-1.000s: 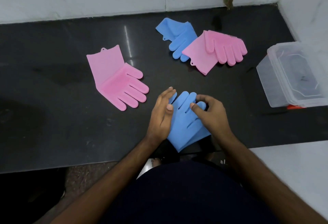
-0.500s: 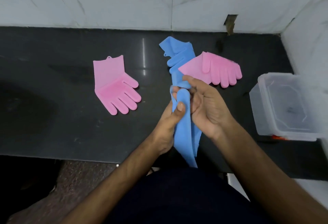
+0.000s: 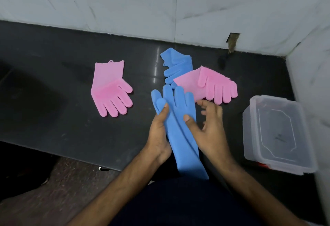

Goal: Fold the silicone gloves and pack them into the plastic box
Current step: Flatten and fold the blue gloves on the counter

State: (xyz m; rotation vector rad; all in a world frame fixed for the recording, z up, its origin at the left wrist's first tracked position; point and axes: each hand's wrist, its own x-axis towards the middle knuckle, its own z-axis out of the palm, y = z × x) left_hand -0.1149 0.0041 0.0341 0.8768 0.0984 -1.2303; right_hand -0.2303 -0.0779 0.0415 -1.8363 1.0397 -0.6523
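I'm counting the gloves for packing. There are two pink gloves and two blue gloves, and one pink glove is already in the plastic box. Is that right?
Not quite. The head view shows the plastic box holding no glove. Both pink gloves lie on the black counter: the flat pink glove and the folded pink glove. The count is right: two pink, two blue.

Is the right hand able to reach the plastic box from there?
Probably yes. The right hand is open beside the blue glove, and bare counter lies between it and the plastic box.
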